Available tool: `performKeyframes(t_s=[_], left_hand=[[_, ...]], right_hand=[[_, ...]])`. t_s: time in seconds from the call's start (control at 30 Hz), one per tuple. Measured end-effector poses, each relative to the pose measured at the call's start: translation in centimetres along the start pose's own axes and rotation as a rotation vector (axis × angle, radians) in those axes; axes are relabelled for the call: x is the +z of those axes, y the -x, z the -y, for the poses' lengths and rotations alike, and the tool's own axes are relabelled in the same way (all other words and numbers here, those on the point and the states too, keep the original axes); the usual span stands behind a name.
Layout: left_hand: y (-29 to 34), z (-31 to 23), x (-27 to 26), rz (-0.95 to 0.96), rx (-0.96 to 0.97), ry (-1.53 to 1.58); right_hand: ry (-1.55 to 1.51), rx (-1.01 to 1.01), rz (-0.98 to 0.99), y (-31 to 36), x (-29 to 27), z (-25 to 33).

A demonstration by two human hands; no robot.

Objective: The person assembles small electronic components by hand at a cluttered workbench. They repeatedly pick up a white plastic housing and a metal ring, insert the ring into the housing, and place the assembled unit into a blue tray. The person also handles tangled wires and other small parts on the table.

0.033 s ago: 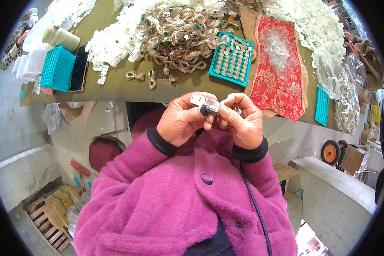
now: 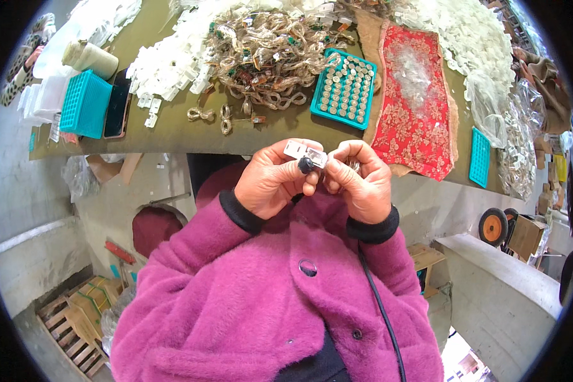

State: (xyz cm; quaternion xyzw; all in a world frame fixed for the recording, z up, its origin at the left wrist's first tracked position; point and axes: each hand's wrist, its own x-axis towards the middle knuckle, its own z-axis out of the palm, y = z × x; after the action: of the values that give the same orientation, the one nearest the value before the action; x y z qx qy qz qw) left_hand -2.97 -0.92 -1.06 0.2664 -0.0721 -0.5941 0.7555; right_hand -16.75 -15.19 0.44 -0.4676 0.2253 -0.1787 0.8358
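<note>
Our left hand (image 2: 265, 182) pinches the white plastic piece (image 2: 295, 149) at its fingertips; our right hand (image 2: 367, 183), just beside, holds a wire coil (image 2: 354, 166) — a slack pinch could drop the piece.

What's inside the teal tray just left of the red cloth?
Rows of small round silvery pieces sit in the teal tray. They cover much of its floor; anything beneath them can't be seen.
</note>
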Motion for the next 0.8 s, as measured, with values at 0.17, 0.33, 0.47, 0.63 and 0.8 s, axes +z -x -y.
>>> performKeyframes(t_s=[0.17,0.33,0.47,0.63,0.8], left_hand=[[-0.2,-0.4,-0.2,-0.053,-0.028,-0.018],[-0.4,-1.8,-0.4,0.011,0.022,0.001],[-0.5,-1.6,-0.1,-0.109,0.026,-0.136],[-1.1,-1.7,0.1,-0.101,0.057,-0.167],[-2.4,-2.0,0.5,-0.087,0.023,-0.225]], right_hand=[[0.229,-0.086,-0.052,0.7,-0.6,1.3],[1.119,-0.635,-0.235,-2.1,-2.8,4.0],[1.337,-0.704,-0.128,-5.0,-3.4,4.7],[1.534,-0.703,-0.058,-5.8,-2.9,5.0],[1.662,-0.789,0.023,-6.0,-3.0,5.2]])
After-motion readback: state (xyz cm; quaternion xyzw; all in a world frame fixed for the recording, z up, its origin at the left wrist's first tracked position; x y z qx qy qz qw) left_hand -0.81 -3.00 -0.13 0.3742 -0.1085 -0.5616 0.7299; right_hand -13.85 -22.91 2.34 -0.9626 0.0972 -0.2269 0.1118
